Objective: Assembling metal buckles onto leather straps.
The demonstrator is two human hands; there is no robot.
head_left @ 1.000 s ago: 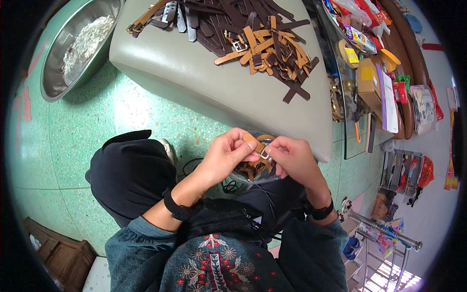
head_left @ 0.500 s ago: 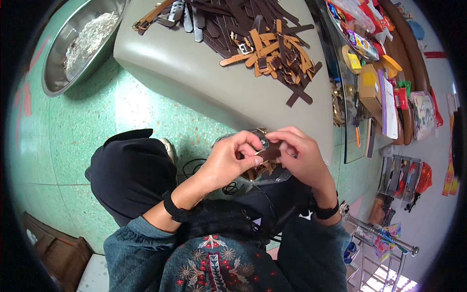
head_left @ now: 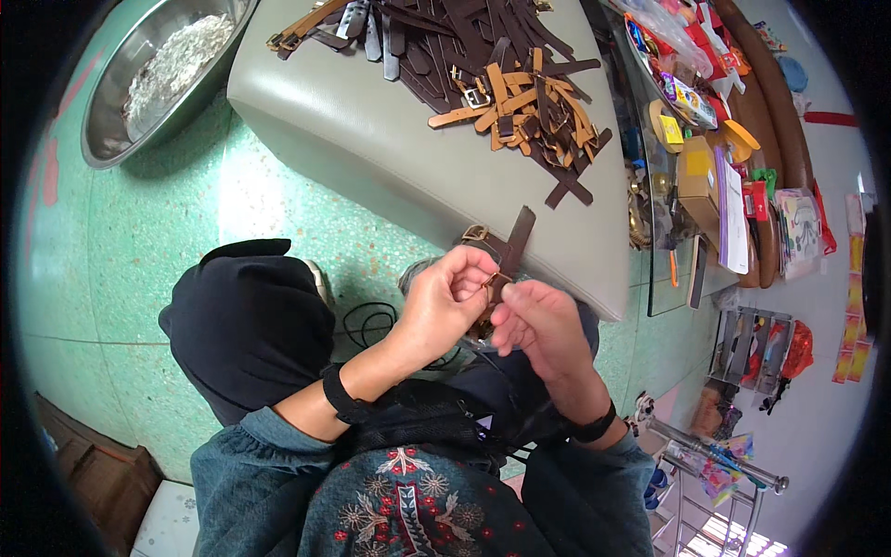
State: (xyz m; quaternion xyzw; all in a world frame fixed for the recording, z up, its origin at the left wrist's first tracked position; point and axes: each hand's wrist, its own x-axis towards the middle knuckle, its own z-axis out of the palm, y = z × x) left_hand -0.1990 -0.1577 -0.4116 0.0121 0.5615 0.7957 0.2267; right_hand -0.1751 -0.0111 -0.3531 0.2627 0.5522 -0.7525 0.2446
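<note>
My left hand point(head_left: 447, 302) and my right hand point(head_left: 548, 325) meet above my lap, both pinching a dark brown leather strap point(head_left: 518, 241). One end of the strap points up and away from my fingers. Small brown loops or folds show between my fingertips, too fine to make out. A brass-coloured buckle point(head_left: 476, 232) on a dark strap part lies just beyond my left hand. Below the hands, a plastic bag with brown pieces is mostly hidden. On the grey padded bench point(head_left: 362, 139) lies a heap of dark brown straps point(head_left: 436, 56) beside tan strap pieces point(head_left: 548, 111), some with buckles.
A steel basin point(head_left: 111, 153) with pale crumbly stuff stands on the green floor point(head_left: 186, 241) at the far left. To the right, a glass-topped table point(head_left: 670, 269) carries boxes and packages. A black cord point(head_left: 368, 320) lies near my leg. A metal frame point(head_left: 715, 455) stands at lower right.
The strap has turned so a long end and a buckle now stick out past my hands. My right hand has moved down and its lower fingers have loosened.
</note>
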